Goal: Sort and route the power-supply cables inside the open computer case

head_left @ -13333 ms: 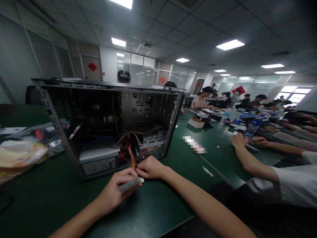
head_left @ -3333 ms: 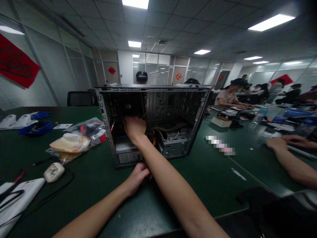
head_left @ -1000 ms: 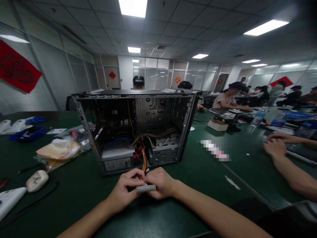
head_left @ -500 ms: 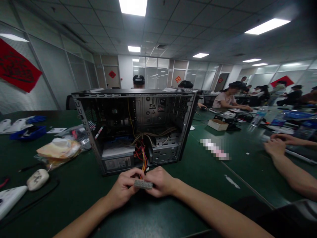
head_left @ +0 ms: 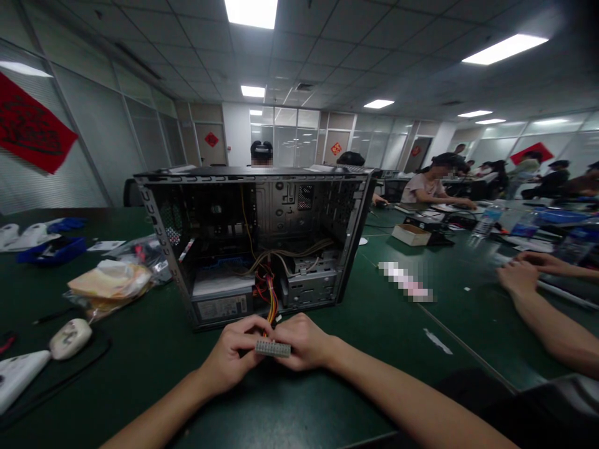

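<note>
The person's left hand (head_left: pixel 234 349) and right hand (head_left: pixel 303 340) meet low over a dark green, smooth-topped bench (head_left: pixel 290 411), just in front of the case. The left grip pinches one end of a wide, pale grey plastic connector (head_left: pixel 272 349) between thumb and fingers; the right grip is curled closed against its other end, the fingers partly hidden. The connector's rows of sockets face the person. Behind it, a bundle of yellow, red and orange wires (head_left: pixel 271 299) runs back into an open-sided black and grey metal computer case (head_left: pixel 253 178) standing upright. Inside, at lower left, sits a grey metal power supply box (head_left: pixel 222 305) with a printed label. Well to the right, farther along the bench, stands a small, open, pale-sided cardboard box (head_left: pixel 410 236); beyond it sits a person in a pale pink top (head_left: pixel 418 189).
</note>
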A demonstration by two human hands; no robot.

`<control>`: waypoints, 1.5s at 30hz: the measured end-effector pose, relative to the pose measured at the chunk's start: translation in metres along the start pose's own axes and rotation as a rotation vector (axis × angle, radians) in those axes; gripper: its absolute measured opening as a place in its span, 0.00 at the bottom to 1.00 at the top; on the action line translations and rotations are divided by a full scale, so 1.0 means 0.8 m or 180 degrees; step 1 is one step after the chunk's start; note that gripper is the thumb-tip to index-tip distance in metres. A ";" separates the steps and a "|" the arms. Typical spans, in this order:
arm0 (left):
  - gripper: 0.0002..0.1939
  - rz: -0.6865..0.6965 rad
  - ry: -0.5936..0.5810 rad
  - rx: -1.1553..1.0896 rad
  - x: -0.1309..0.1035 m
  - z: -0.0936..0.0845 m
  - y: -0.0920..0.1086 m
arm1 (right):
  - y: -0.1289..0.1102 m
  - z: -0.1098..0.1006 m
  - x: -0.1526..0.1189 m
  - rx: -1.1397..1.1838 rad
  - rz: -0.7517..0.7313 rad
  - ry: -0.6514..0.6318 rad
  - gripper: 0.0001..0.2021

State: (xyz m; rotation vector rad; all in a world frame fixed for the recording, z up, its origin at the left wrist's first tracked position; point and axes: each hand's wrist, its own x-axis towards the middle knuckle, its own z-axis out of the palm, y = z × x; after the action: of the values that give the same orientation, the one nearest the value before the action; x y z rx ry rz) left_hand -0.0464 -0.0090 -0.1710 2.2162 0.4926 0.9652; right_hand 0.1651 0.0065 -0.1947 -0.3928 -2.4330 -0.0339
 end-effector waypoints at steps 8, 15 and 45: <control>0.24 -0.0006 0.0030 0.0043 -0.001 0.001 0.002 | 0.005 0.005 -0.004 -0.0036 0.0016 -0.0051 0.05; 0.26 -0.0048 -0.0010 0.0045 -0.001 0.002 0.004 | 0.002 0.001 -0.002 -0.0033 0.0045 -0.0213 0.06; 0.11 0.0476 0.0549 0.1074 -0.008 0.011 0.012 | -0.002 -0.008 0.005 0.0048 0.0153 -0.0109 0.18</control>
State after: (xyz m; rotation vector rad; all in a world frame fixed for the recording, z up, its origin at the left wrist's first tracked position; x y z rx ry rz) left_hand -0.0430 -0.0232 -0.1720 2.5098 0.6123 1.2354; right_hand 0.1657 0.0051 -0.1872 -0.4482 -2.4550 0.0120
